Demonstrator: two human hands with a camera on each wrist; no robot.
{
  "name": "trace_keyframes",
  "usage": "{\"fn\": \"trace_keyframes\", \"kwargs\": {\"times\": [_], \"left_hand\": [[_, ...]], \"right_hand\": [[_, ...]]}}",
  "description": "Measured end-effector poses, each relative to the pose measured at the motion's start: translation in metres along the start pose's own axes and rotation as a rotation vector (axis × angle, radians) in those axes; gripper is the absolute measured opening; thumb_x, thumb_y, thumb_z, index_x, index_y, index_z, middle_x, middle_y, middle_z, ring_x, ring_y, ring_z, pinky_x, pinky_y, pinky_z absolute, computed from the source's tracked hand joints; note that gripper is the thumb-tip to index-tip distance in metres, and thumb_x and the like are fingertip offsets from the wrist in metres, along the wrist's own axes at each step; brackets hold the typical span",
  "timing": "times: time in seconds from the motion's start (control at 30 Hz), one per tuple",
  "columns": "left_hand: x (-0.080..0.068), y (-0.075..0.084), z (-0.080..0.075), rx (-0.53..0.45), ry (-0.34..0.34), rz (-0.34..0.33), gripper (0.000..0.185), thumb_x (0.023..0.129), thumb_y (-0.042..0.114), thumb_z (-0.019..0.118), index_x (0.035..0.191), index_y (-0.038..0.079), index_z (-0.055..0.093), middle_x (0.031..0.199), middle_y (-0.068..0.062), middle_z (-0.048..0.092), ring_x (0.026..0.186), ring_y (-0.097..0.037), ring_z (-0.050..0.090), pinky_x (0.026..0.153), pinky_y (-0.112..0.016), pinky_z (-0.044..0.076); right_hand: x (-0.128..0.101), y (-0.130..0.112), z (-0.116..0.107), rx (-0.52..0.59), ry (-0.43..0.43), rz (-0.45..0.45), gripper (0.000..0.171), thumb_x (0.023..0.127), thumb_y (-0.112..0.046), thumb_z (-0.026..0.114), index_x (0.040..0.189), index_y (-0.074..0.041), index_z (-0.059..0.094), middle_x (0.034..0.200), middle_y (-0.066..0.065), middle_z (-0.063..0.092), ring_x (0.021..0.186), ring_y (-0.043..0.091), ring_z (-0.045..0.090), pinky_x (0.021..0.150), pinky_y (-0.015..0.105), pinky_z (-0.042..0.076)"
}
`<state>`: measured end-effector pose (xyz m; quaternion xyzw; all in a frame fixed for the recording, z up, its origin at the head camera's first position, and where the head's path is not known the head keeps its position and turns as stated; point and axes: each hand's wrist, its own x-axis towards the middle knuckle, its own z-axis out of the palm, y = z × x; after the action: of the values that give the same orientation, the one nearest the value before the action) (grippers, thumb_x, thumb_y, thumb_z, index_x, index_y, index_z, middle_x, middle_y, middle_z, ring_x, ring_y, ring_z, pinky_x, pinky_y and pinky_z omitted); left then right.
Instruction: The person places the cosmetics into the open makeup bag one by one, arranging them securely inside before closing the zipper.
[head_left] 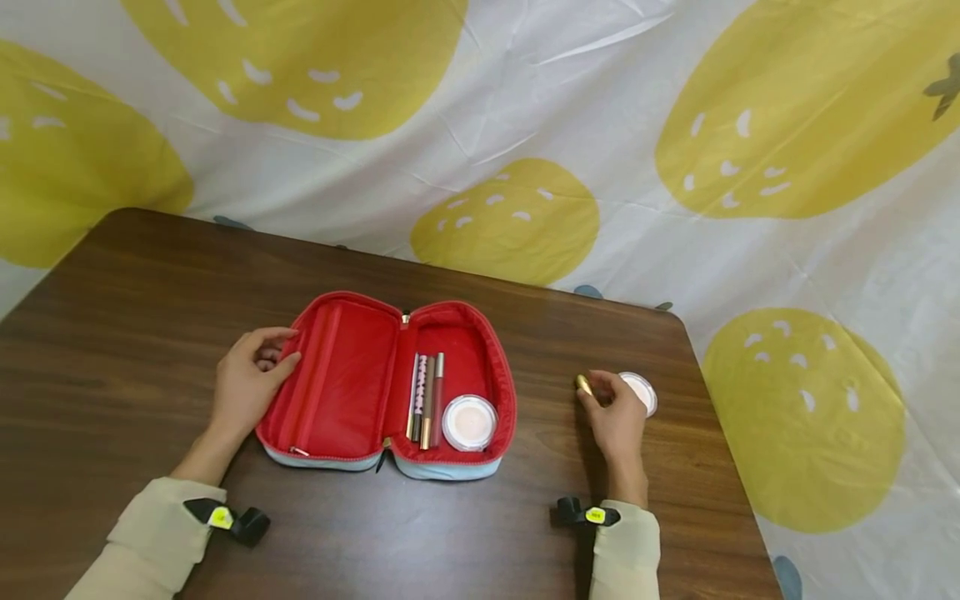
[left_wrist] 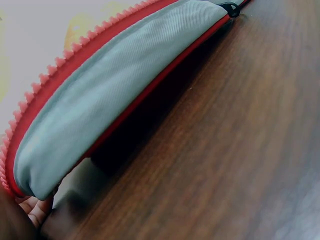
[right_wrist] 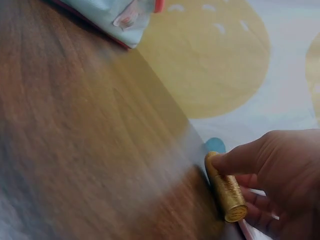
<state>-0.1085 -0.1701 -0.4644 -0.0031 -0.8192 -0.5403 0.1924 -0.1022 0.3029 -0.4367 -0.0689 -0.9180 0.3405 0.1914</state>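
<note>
A makeup bag (head_left: 352, 379) with red lining and a pale blue outside lies unzipped and spread flat on the table. My left hand (head_left: 251, 383) grips its left edge, thumb on the inner side and fingers beneath; the left wrist view shows that side (left_wrist: 100, 95) tilted up off the wood. In the bag's right half are several slim cosmetic tubes and pencils (head_left: 427, 404) and a round compact (head_left: 470, 422). Right of the bag, my right hand (head_left: 618, 425) pinches a gold lipstick tube (right_wrist: 229, 194) between thumb and fingers, low over the table.
A second round compact (head_left: 640, 394) lies just beyond my right hand, partly hidden by it. The brown wooden table (head_left: 315, 533) ends at a white curtain (head_left: 630, 167) with yellow fruit prints, along its back and right edges.
</note>
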Motion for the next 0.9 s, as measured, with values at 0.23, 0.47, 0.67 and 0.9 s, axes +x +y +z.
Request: {"fn": "trace_keyframes", "kwargs": {"times": [0.23, 0.47, 0.67, 0.9], "left_hand": [[0.002, -0.001, -0.001, 0.018, 0.003, -0.001, 0.029, 0.085, 0.006, 0.071, 0.112, 0.002, 0.066, 0.092, -0.014, 0.06, 0.074, -0.007, 0.053, 0.064, -0.008, 0.041], [0.002, -0.005, 0.003, 0.007, 0.008, -0.003, 0.028, 0.084, 0.005, 0.072, 0.112, 0.002, 0.066, 0.091, -0.012, 0.059, 0.073, -0.004, 0.053, 0.063, -0.008, 0.042], [0.002, -0.006, 0.003, -0.002, -0.001, 0.014, 0.028, 0.084, 0.005, 0.072, 0.111, 0.001, 0.066, 0.09, -0.014, 0.06, 0.072, -0.006, 0.053, 0.063, -0.008, 0.041], [0.001, -0.005, 0.0, 0.01, 0.0, 0.015, 0.028, 0.084, 0.005, 0.072, 0.112, 0.001, 0.066, 0.09, -0.014, 0.06, 0.073, -0.006, 0.052, 0.063, -0.008, 0.041]], "right_hand": [[-0.002, -0.003, -0.007, -0.028, -0.018, -0.004, 0.028, 0.079, -0.004, 0.077, 0.104, 0.004, 0.067, 0.091, 0.016, 0.068, 0.081, 0.029, 0.064, 0.073, 0.039, 0.049], [-0.018, 0.001, -0.006, -0.07, 0.015, 0.028, 0.029, 0.08, -0.01, 0.078, 0.105, 0.0, 0.069, 0.09, 0.013, 0.07, 0.079, 0.025, 0.065, 0.067, 0.029, 0.045], [-0.021, 0.01, 0.002, -0.013, 0.022, 0.056, 0.028, 0.079, -0.013, 0.079, 0.104, -0.003, 0.07, 0.09, 0.01, 0.07, 0.08, 0.023, 0.062, 0.066, 0.017, 0.038], [-0.022, 0.011, 0.006, 0.015, 0.01, 0.067, 0.027, 0.078, -0.016, 0.081, 0.101, -0.006, 0.072, 0.088, 0.009, 0.067, 0.079, 0.021, 0.059, 0.066, 0.021, 0.037]]}}
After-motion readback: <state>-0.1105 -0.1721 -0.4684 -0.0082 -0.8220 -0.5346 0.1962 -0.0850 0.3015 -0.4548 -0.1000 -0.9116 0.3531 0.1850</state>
